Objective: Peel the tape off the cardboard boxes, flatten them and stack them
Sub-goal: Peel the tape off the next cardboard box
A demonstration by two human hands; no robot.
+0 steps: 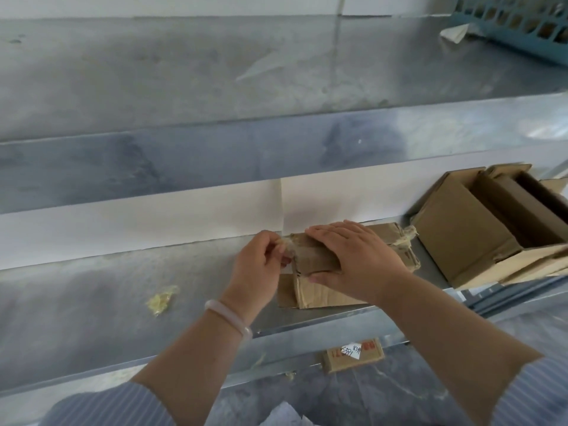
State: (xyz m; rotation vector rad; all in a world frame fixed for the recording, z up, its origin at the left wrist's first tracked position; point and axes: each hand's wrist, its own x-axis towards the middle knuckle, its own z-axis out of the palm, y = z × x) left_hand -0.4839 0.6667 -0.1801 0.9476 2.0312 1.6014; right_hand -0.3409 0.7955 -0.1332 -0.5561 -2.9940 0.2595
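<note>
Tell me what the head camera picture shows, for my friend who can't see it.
A person's left hand pinches tape at the end of a cardboard box while the right hand presses flat on it. It lies on a metal shelf, with open boxes to the right.

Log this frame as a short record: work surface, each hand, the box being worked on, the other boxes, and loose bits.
surface: metal shelf
left hand: pinches tape at the left end of the box; bracelet on the wrist
right hand: fingers straight, pressing down on the box
box in work: cardboard box, lying low on the shelf, tape still on it
other boxes: open boxes to the right, not flattened
loose bits: tape wad on the shelf, to the left
background: blue basket, top right
below: small box
</note>
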